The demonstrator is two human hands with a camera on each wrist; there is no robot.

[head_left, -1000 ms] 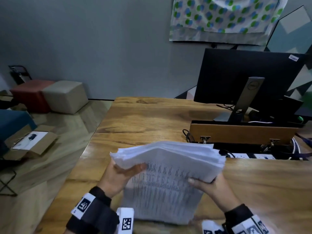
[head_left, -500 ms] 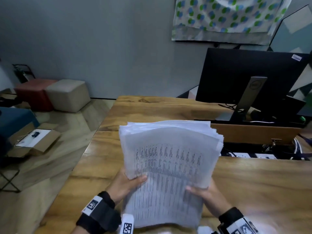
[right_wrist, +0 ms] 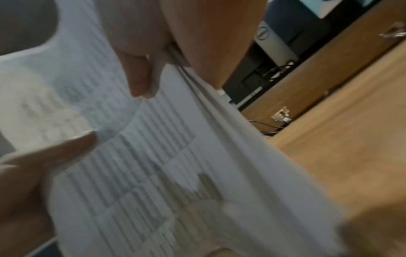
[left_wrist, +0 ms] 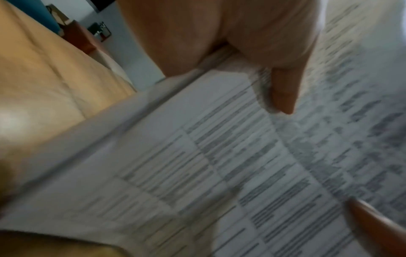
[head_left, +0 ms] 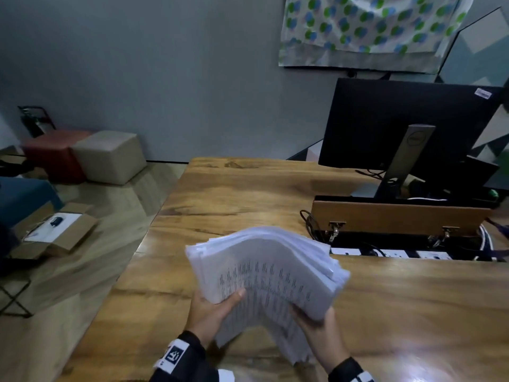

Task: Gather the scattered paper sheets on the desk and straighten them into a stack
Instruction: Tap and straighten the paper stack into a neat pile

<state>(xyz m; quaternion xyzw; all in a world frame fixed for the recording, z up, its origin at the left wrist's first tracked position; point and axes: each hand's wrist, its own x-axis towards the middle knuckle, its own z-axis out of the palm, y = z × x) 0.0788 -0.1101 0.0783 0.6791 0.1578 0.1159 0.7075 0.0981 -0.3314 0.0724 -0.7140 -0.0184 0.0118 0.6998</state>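
Note:
A thick bundle of printed paper sheets (head_left: pixel 264 274) is held over the wooden desk (head_left: pixel 237 194), bent so its far end arches forward and its edges fan out unevenly. My left hand (head_left: pixel 212 310) grips the bundle's left side, thumb on the printed face. My right hand (head_left: pixel 319 326) grips the right side from beneath, thumb on top. The left wrist view shows the left hand (left_wrist: pixel 263 73) pinching the paper sheets (left_wrist: pixel 197 165). The right wrist view shows the right hand (right_wrist: pixel 151 76) clamped on the sheet edges (right_wrist: pixel 197 147). The bundle's lower end nears the desk by my wrists.
A black monitor (head_left: pixel 407 125) on a stand sits at the back right, behind an opened wooden cable flap (head_left: pixel 396 219) with power sockets and cables. To the left, the desk edge drops to the floor, where a cardboard box (head_left: pixel 55 232) and cube stools (head_left: pixel 107 155) stand.
The bundle stood upright half a second ago; now its top has flopped forward and away, bending over my hands. The bundle has also sunk lower toward the desk.

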